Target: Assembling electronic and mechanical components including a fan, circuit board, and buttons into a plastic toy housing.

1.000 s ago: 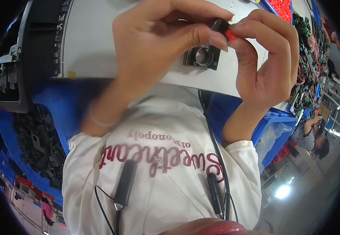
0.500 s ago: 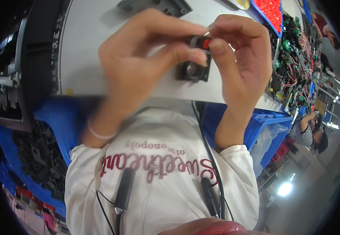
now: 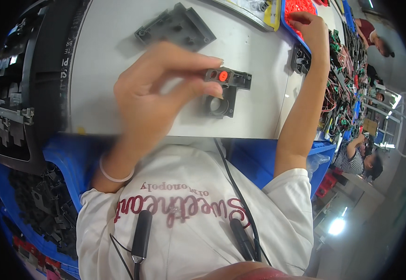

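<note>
A dark grey plastic housing [image 3: 242, 80] with a round opening and a small red button [image 3: 223, 76] set in its upper end is over the white tabletop. My left hand [image 3: 154, 84] is closed on its left end, pinching it between thumb and fingers. At the upper right, my right hand [image 3: 311, 29] reaches into a blue tray [image 3: 284, 19] of small red pieces [image 3: 300, 6]. Its bent fingers are apart and touch the pieces; whether one lies under the fingertips is hidden.
A larger grey plastic casing [image 3: 177, 29] lies at the back left. A black part [image 3: 301, 59] sits below the tray. Wired green circuit boards [image 3: 341, 88] are heaped at the right. Blue bins [image 3: 63, 158] stand at the table's near edge. Other people are at the far right.
My right hand has left the housing and moved up and right into the tray of red pieces. My left hand keeps the housing, with its red button now uncovered.
</note>
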The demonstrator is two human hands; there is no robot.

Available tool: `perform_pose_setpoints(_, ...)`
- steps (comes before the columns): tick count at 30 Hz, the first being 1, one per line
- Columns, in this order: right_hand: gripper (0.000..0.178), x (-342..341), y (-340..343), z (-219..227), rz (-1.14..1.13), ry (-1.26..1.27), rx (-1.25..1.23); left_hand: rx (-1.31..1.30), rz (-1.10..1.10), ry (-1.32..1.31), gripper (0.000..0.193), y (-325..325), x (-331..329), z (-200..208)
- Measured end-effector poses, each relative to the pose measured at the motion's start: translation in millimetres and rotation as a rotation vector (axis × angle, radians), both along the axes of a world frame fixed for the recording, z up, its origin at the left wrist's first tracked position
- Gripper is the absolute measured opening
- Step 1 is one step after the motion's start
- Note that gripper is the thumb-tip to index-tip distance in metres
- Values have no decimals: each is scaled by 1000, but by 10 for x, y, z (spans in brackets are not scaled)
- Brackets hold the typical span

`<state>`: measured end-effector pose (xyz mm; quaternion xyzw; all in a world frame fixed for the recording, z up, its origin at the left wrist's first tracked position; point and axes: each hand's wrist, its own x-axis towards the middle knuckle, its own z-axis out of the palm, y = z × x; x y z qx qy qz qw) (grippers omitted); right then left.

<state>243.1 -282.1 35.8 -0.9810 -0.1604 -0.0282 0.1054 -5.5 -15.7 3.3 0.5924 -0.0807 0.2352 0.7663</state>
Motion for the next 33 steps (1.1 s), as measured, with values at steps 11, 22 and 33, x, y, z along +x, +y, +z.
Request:
perform_pose_setpoints(11,23,17,-130,38,66,-89,157,32,-22,26,30,9,-14,1)
perform_pose_setpoints(22,29,-1668,981,319,680,597,1172,20,14,-79,28,-25,22,-135)
perform_pose_setpoints(33,23,-1893,1100,347,179,758,1301,91,-9,-202,25,-41,-42,-169)
